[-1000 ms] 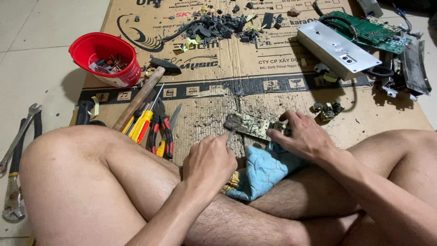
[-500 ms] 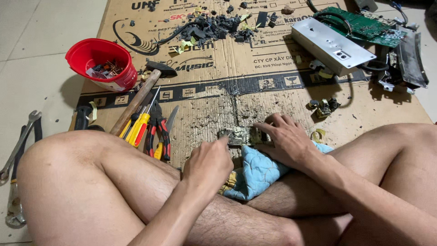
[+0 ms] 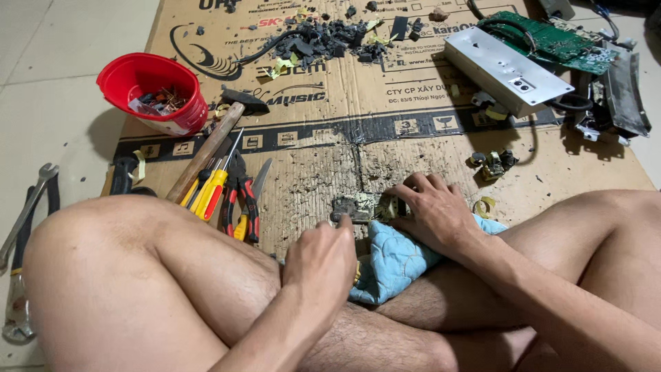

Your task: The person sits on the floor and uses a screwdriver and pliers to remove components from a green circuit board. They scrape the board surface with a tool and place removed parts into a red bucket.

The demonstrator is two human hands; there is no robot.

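On the cardboard sheet [image 3: 413, 103], just off its near edge & between the person's crossed legs, sits a small dark circuit-board piece [image 3: 354, 207]. Right hand [image 3: 434, 213] presses on the piece's right end, fingers spread wide & bent, tips down on the cardboard; palm rests on a light-blue quilted cloth [image 3: 396, 258] that lies over the shin. Left hand [image 3: 320, 258] is curled into a loose fist right at the piece's near-left edge; back of hand faces the camera, so can't tell whether the fingers grip anything.

Room to move: bare cardboard w/ dust & crumbs runs from the piece toward the sheet's middle, open there. Left of the piece it's tight: red-handled pliers [image 3: 241, 196], a yellow screwdriver [image 3: 213, 186] & a wood-handled hammer [image 3: 210, 145] lie bunched near the sheet's left edge, close by the left knee. Red bucket [image 3: 155, 93] w/ small bits stands at the sheet's left edge. Far side of the sheet: pile of dark debris [image 3: 317, 38]. Far-right corner: silver metal box [image 3: 506, 69], green circuit board [image 3: 551, 38] beside it, partly off the edge. Small part w/ wires [image 3: 492, 164] lies just right of the right hand. Off the sheet on the tile, a wrench [image 3: 27, 207] lies well left.
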